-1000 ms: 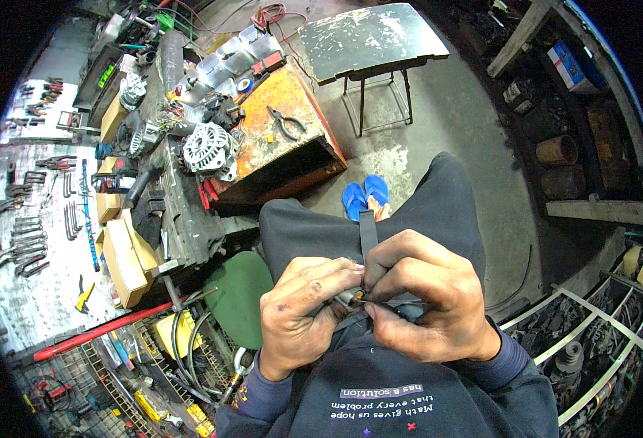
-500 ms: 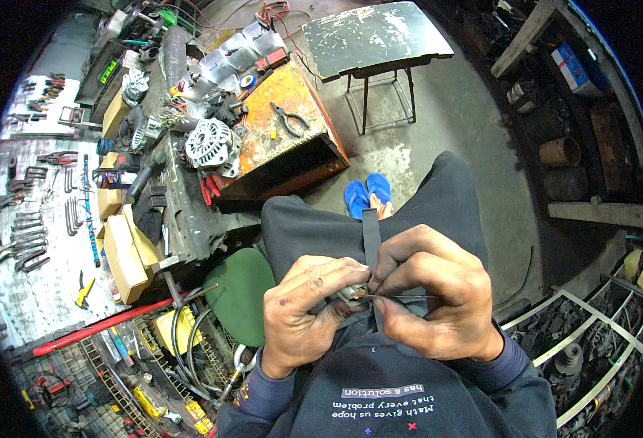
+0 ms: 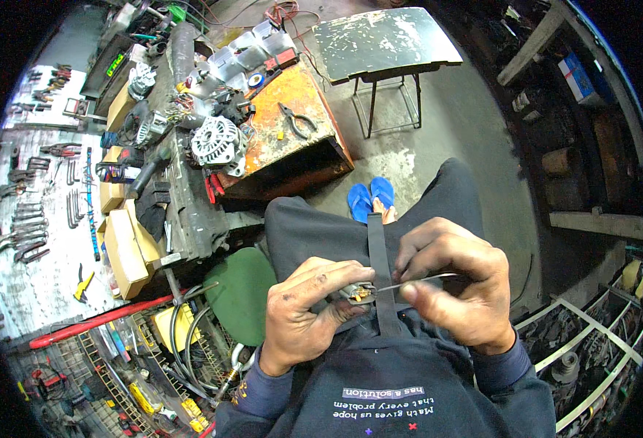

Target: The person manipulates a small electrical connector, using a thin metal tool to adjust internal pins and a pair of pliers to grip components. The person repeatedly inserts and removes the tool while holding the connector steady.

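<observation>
Part (image 3: 358,293), small, grey, boxy, brass-coloured inside, sits pinched in our left hand (image 3: 308,310); our right hand (image 3: 453,286) pinches a thin grey metal rod (image 3: 389,287) beside it. Likely we're probing; next needs steady aim.

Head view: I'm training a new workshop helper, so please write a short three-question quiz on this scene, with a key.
1. What does the right hand pinch?
2. True or false: the left hand is empty.
3. The pliers with spread handles lie on: a) the green seat; b) the worn orange worktop; c) the floor.
Key:
1. A thin rod.
2. False; the left hand grips a small part.
3. b
</observation>
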Action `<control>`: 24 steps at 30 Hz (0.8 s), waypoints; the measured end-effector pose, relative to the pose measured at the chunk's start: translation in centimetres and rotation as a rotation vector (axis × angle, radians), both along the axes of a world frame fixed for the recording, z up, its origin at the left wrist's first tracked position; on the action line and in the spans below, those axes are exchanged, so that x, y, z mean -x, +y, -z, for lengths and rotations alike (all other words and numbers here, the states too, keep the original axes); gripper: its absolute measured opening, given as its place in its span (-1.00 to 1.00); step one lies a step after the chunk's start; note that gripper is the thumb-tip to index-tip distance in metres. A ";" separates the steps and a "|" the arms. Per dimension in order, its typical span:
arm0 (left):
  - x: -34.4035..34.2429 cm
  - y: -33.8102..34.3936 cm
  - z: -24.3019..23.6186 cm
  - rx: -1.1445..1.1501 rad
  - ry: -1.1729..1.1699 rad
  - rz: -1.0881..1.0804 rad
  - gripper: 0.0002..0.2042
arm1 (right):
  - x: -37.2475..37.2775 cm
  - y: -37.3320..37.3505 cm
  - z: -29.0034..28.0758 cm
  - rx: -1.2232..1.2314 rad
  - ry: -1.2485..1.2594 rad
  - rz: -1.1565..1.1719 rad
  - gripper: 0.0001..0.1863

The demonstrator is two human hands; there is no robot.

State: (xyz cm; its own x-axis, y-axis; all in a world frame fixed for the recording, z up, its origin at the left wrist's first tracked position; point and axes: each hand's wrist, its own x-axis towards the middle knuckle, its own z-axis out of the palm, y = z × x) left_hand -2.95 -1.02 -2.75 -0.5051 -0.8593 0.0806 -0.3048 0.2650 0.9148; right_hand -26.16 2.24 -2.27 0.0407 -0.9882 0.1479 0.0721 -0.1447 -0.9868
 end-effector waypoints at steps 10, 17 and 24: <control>-4.3 -7.6 6.9 -0.104 -1.139 0.473 -0.71 | 1.3 1.2 1.6 -0.433 -0.139 0.198 -0.86; -0.2 -3.9 2.0 -0.457 0.263 -0.087 -0.57 | -2.4 2.2 2.5 -0.063 0.097 0.346 -0.82; -0.9 -1.2 0.7 -0.338 0.255 -0.010 -0.61 | -3.5 -0.2 -1.0 0.186 0.188 0.192 -0.73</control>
